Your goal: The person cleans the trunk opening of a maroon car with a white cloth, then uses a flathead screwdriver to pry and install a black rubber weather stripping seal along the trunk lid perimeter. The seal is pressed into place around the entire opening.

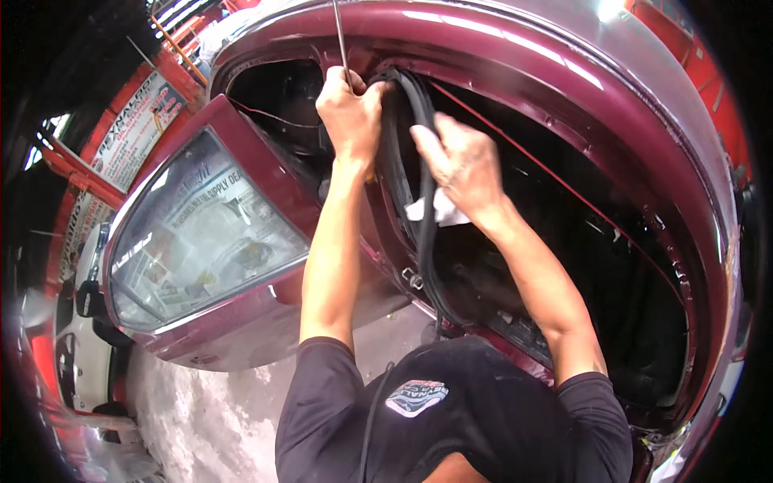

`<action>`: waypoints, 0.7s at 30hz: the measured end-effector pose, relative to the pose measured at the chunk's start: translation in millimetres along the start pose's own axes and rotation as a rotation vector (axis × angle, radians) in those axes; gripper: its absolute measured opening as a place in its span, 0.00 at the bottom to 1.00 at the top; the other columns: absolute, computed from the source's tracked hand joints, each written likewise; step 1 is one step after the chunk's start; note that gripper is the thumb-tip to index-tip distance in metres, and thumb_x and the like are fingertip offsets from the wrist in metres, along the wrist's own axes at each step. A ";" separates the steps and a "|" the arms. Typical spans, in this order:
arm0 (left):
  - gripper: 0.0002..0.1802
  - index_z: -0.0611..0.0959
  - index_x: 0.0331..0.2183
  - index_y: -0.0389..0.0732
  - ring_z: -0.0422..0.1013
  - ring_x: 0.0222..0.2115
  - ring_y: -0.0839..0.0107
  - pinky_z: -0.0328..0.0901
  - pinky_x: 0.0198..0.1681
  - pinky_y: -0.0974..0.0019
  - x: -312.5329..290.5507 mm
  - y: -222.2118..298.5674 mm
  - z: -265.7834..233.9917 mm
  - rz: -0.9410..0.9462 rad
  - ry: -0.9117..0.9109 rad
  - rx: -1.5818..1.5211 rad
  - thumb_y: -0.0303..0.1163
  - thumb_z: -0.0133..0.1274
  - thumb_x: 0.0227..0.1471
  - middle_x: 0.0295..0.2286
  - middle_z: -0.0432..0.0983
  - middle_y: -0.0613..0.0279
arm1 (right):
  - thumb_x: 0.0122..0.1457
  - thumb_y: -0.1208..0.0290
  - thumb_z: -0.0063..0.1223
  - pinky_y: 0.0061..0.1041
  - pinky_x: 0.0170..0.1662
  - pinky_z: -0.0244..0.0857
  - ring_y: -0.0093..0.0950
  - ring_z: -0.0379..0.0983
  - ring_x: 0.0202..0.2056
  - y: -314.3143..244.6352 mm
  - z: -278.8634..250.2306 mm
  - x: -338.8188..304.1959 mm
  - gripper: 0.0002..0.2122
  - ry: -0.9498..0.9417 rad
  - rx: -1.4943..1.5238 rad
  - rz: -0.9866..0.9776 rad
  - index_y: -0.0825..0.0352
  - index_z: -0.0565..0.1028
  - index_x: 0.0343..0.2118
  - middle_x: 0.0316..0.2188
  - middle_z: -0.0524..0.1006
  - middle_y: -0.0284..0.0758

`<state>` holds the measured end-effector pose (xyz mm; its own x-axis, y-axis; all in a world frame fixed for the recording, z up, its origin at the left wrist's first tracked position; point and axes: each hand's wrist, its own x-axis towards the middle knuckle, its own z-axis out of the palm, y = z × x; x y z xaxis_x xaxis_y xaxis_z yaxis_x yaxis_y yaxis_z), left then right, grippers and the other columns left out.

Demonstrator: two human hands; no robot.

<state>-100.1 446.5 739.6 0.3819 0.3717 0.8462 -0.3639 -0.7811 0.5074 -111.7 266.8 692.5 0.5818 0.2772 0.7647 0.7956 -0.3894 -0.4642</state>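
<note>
My left hand [353, 113] is closed at the top of the car's door pillar. From its fist a thin metal rod [340, 36] sticks up past the roof edge; whatever lies inside the fist is hidden. Its thumb rests close to the upper end of a black rubber door seal [428, 241], which hangs in a long loop down the door opening. Beside that strip is my right hand [465, 161], slightly blurred, with thumb and fingers apart. The thumb overlaps the seal, and I cannot tell whether they touch. Just below that hand shows a crumpled white cloth or paper [441, 209].
On the left a maroon car door [258, 266] stands ajar, newspaper behind its glass. The maroon roof [515, 36] curves above the dark interior. A red cord [515, 137] runs slantwise across the opening. A metal door striker [412, 278] juts from the pillar. Concrete floor [217, 410] lies below.
</note>
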 end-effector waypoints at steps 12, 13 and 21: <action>0.25 0.72 0.20 0.36 0.64 0.16 0.73 0.64 0.22 0.66 11.0 -6.5 -6.7 -0.033 -0.050 -0.094 0.30 0.76 0.33 0.14 0.69 0.60 | 0.63 0.70 0.57 0.46 0.34 0.72 0.56 0.77 0.36 -0.2 76.1 15.5 0.22 0.003 0.073 -0.005 0.80 0.70 0.54 0.32 0.77 0.59; 0.24 0.73 0.20 0.35 0.66 0.16 0.73 0.65 0.22 0.65 7.1 -9.0 -6.4 -0.008 -0.022 -0.100 0.31 0.76 0.33 0.15 0.71 0.58 | 0.63 0.69 0.57 0.47 0.34 0.71 0.57 0.77 0.36 -0.3 80.5 18.3 0.21 -0.028 0.037 -0.010 0.80 0.69 0.53 0.31 0.77 0.59; 0.17 0.75 0.20 0.34 0.59 0.20 0.81 0.57 0.22 0.69 -113.6 -35.8 -59.6 -0.470 -0.083 -0.356 0.28 0.65 0.55 0.15 0.65 0.67 | 0.65 0.67 0.56 0.44 0.30 0.70 0.55 0.78 0.30 -8.1 71.4 29.7 0.20 -0.205 0.021 0.035 0.83 0.70 0.47 0.25 0.75 0.58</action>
<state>-181.1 462.1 635.0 0.6312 0.5849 0.5093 -0.3970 -0.3204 0.8600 -88.9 341.0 687.0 0.6298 0.4374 0.6419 0.7762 -0.3846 -0.4996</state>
